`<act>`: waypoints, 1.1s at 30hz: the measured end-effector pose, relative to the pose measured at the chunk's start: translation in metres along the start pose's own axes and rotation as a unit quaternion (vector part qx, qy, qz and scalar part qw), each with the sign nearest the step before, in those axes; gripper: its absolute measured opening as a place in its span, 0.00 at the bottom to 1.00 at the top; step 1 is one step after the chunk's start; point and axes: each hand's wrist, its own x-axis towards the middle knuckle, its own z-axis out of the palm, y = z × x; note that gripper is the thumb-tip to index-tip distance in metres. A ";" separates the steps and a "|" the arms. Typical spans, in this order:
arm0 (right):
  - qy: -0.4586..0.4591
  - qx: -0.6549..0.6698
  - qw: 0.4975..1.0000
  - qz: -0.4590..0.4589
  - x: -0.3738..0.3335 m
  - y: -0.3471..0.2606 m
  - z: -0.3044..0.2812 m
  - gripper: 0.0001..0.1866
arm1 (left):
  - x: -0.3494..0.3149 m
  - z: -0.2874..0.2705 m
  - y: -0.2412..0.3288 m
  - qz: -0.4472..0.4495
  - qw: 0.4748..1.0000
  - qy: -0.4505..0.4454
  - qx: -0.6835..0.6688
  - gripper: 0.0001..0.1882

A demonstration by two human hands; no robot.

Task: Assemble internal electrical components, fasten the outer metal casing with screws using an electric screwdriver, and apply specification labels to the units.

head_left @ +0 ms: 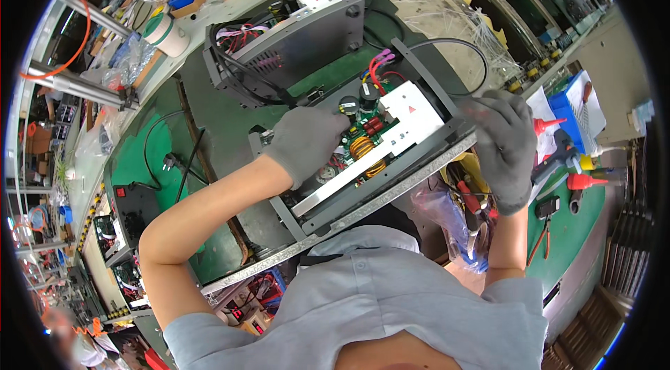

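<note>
An uncovered dark-grey metal chassis (335,211) lies tilted on the bench in front of me. Inside it are a green circuit board, black capacitors (348,106), a copper-wound coil (368,154) and a white insulating sheet (417,115) with a red mark. My left hand (307,141), in a grey glove, reaches over the chassis's left part beside the capacitors; its fingertips are hidden behind the hand and parts. At the right end panel, my gloved right hand (504,154) is raised with bent fingers apart, close to the panel. Nothing shows in it.
Behind stands a second open unit (300,49) with a black cable. On the right lie a blue bin (569,115), red-tipped bottles (585,182), an electric screwdriver (556,157) and pliers (539,243). A plug with cord (173,161) lies left, near a white-green tub (166,34).
</note>
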 end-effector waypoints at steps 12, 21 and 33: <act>0.176 -0.174 0.920 0.303 -0.155 0.066 -0.060 0.10 | 0.006 -0.006 0.000 0.048 0.987 -0.025 0.151 0.06; 0.157 -0.204 0.816 0.517 -0.221 0.178 -0.022 0.36 | 0.010 -0.013 -0.008 0.081 0.994 -0.047 0.056 0.09; 0.304 0.337 0.794 0.405 -0.132 0.094 -0.086 0.18 | 0.001 -0.020 -0.022 0.018 0.997 -0.038 -0.060 0.13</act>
